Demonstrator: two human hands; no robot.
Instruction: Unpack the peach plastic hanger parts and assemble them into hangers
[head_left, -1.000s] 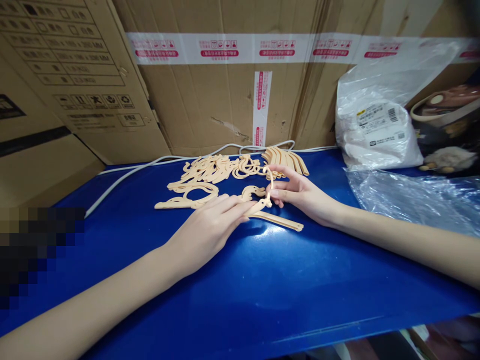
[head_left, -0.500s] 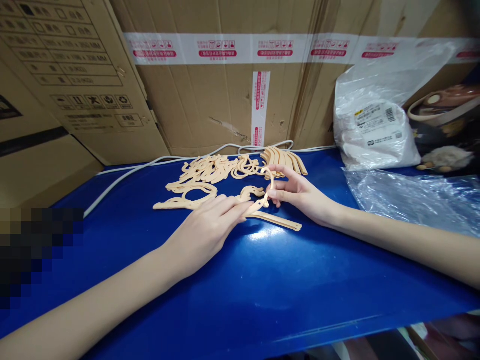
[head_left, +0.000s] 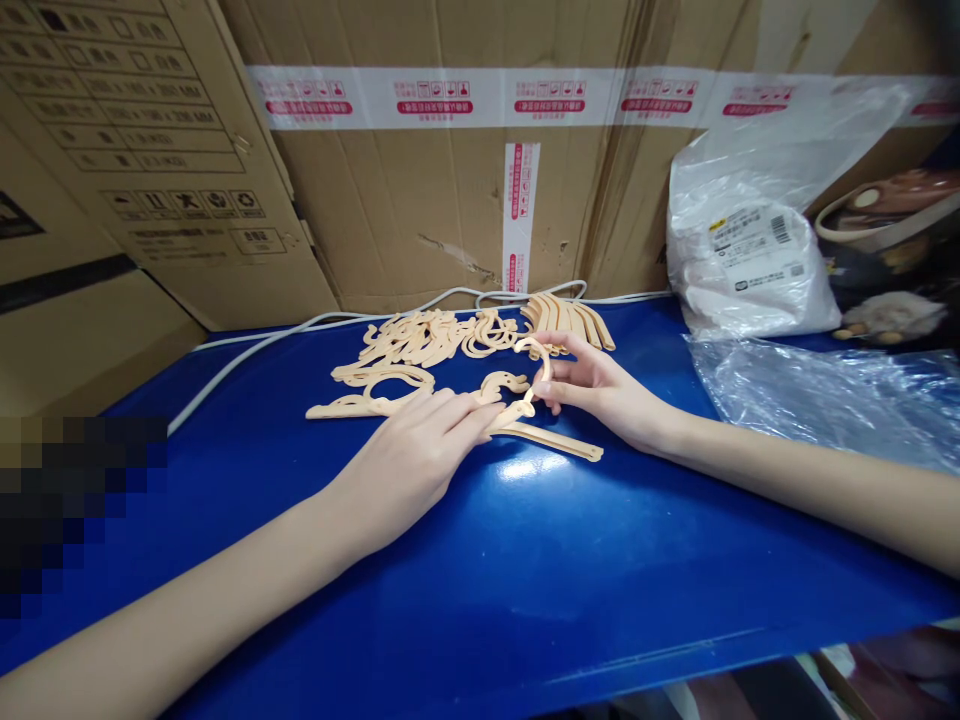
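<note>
My right hand (head_left: 589, 378) pinches a curved beige plastic hanger hook (head_left: 545, 362) between thumb and fingers. The hook's lower end meets the tip of a beige hanger piece (head_left: 517, 411), and I cannot tell whether the two are joined. My left hand (head_left: 424, 450) is closed over that hanger piece from above, its fingertips near the hook's base; part of the piece is hidden beneath it. A straight hanger arm (head_left: 559, 442) sticks out to the right below my fingers. Left of my left hand lie more beige hanger parts (head_left: 349, 409), including a looped one.
Behind my hands are a pile of curved beige parts (head_left: 420, 336), several hooks (head_left: 491, 332) and a row of hanger arms (head_left: 574, 318). White cable (head_left: 300, 328) runs along the cardboard boxes (head_left: 405, 200). A white bag (head_left: 750, 265) and clear plastic (head_left: 825, 390) lie right on the blue table (head_left: 600, 580).
The hook in my right hand has tilted slightly, its curved top moving a little to the left. My left hand stays almost still on the hanger piece.
</note>
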